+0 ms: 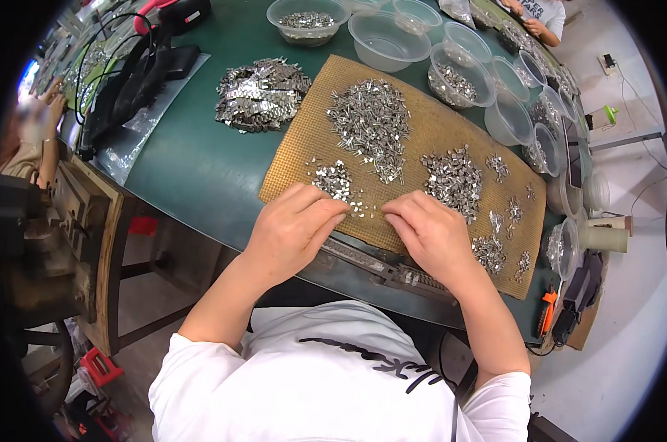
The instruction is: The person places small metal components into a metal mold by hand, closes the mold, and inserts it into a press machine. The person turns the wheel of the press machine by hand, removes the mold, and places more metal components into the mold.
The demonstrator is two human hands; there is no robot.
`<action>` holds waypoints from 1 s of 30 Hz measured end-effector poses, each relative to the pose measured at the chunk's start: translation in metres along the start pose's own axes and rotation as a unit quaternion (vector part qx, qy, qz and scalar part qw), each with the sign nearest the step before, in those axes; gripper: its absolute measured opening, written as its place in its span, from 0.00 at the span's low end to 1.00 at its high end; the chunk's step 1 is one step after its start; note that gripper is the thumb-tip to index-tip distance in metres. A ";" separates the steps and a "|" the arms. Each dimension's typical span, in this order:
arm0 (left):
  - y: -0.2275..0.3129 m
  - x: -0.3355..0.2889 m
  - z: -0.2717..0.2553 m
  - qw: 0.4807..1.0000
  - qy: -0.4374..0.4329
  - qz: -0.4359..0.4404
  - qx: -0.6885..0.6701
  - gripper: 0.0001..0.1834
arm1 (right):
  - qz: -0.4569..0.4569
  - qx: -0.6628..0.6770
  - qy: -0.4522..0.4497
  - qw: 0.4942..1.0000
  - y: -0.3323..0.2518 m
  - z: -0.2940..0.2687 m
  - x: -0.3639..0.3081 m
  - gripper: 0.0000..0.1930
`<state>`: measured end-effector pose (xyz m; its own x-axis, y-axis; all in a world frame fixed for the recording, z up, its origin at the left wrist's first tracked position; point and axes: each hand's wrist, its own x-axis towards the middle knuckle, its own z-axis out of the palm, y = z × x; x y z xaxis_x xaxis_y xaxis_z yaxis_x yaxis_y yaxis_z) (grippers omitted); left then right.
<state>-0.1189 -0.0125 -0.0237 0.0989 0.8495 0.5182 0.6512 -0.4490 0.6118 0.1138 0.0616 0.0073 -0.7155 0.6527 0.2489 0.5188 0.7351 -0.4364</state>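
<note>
My left hand (293,227) is over the near edge of a tan textured mat (304,151), thumb and forefinger pinched together. It is beside a small pile of shiny flat metal pieces (332,179); anything in the pinch is too small to make out. A short gap to the right, my right hand (431,230) also pinches, its fingertips pointing at the left ones. Close beyond it lies a heap of small metal parts (454,180). Farther back on the mat spreads a larger pile of pin-like metal pieces (370,121). A metal rail (378,265) runs along the edge below my hands.
A stack of linked metal strips (263,94) lies left of the mat on the green table (179,151). Clear plastic bowls (389,44) line the back and right. Orange-handled pliers (547,312) lie at the right. Other people are at the far left and the back right.
</note>
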 end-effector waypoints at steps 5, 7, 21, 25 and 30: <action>0.004 0.003 0.003 0.999 -0.030 -0.014 0.024 0.08 | 0.016 -0.032 -0.005 0.999 -0.002 0.005 0.007 0.06; 0.005 0.006 0.004 0.999 -0.037 -0.011 0.031 0.08 | -0.024 -0.075 0.000 0.997 0.001 0.008 0.009 0.07; 0.021 0.013 0.022 0.989 -0.069 -0.005 0.129 0.09 | -0.077 -0.078 -0.004 0.994 0.012 0.005 0.004 0.04; 0.023 0.014 0.029 0.990 -0.064 -0.003 0.124 0.09 | -0.027 -0.051 0.017 0.998 0.012 -0.020 -0.021 0.06; 0.018 0.020 0.030 0.988 -0.088 -0.017 0.125 0.08 | 0.041 -0.028 0.018 0.999 0.024 -0.043 -0.069 0.07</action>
<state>-0.0826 0.0048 -0.0208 0.1879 0.9080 0.3745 0.8199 -0.3550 0.4491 0.1961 0.0421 0.0168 -0.6530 0.7165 0.2454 0.6009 0.6874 -0.4079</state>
